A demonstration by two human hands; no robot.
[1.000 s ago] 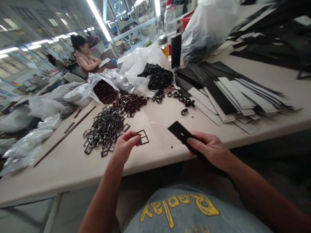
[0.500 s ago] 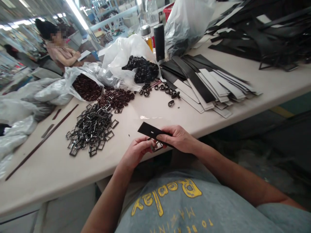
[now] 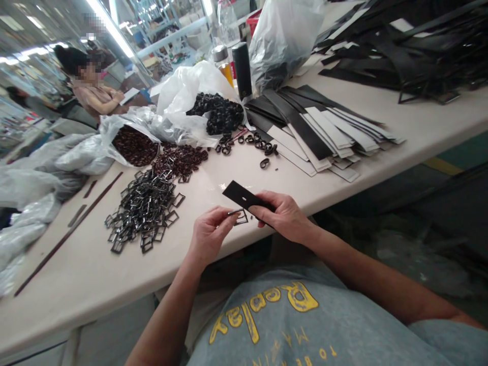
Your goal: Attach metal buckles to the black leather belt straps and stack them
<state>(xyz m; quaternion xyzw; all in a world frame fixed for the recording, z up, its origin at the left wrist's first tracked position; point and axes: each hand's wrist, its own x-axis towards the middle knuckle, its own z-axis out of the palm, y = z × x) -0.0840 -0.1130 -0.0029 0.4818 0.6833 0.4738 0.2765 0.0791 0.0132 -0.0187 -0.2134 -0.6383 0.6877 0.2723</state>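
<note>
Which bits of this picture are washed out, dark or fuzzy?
Head view: the ceiling light tube is blown out white; small glare streaks show on the table; shadow beneath it swallows detail; the distant background looks soft; the black strip reads fairly clearly; the whole scene is tilted.

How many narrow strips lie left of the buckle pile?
3: a long strip, a short grey one beside its middle, a short reddish one farther back. Bags may hide more.
</note>
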